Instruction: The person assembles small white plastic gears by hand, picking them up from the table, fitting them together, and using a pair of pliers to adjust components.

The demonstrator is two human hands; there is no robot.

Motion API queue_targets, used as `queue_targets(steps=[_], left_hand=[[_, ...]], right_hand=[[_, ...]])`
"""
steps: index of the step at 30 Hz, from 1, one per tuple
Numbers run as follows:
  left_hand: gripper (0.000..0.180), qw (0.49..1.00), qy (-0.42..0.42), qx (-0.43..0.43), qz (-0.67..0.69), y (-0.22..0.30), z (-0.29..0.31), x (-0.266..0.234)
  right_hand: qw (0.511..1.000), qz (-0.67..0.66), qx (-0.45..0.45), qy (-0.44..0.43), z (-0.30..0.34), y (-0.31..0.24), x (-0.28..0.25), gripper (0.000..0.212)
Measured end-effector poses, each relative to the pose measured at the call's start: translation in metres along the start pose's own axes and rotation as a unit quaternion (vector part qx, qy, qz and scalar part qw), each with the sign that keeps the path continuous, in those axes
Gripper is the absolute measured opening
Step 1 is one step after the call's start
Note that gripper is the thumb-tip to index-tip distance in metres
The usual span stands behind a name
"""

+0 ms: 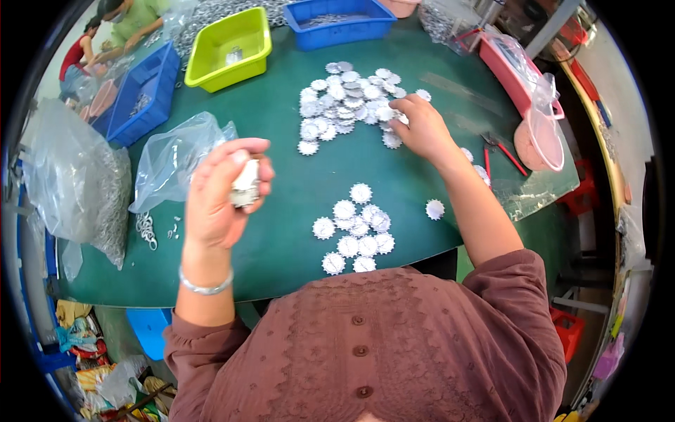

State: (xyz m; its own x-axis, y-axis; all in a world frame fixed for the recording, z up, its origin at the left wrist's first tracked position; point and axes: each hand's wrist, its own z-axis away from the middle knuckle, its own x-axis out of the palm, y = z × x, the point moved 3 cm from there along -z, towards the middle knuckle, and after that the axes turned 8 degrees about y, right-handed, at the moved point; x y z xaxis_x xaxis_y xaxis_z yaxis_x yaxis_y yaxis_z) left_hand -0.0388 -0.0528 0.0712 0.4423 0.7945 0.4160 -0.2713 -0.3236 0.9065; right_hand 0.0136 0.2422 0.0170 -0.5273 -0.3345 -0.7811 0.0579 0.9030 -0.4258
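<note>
My left hand (225, 183) is raised over the left part of the green table, its fingers wrapped round a small stack of white toothed metal discs (246, 184). At the right edge of a loose pile of the same toothed discs (337, 102), my right hand (422, 128) reaches in with thumb and forefinger apart, the tips touching discs there. A smaller group of discs (358, 226) lies spread near the table's front edge. One single disc (434, 209) sits to the right of that group.
Left of my left hand are a clear plastic bag (176, 158), a bulging bag of metal parts (84, 183) and a few chain links (145, 231). A lime-green basin (204, 74) and blue basins (344, 36) stand at the back. Red-handled pliers (503, 151) lie at right. Two people sit far left.
</note>
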Motion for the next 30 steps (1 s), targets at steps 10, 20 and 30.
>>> queue_targets(steps=[10, 20, 30], left_hand=[[0.019, 0.899, 0.206, 0.191, -0.336, 0.104, 0.009, -0.081], [0.018, 0.769, -0.022, 0.013, -0.638, 0.076, -0.027, -0.061], [0.024, 0.548, -0.082, 0.057, -0.831, 0.072, -0.035, -0.064]], right_hand=[[0.993, 0.07, -0.091, 0.004, -0.013, -0.008, 0.014, 0.013], [0.86, -0.428, 0.277, -0.026, -0.001, -0.004, -0.009, 0.017], [0.719, -0.62, 0.305, -0.076, 0.029, -0.031, -0.024, 0.016]])
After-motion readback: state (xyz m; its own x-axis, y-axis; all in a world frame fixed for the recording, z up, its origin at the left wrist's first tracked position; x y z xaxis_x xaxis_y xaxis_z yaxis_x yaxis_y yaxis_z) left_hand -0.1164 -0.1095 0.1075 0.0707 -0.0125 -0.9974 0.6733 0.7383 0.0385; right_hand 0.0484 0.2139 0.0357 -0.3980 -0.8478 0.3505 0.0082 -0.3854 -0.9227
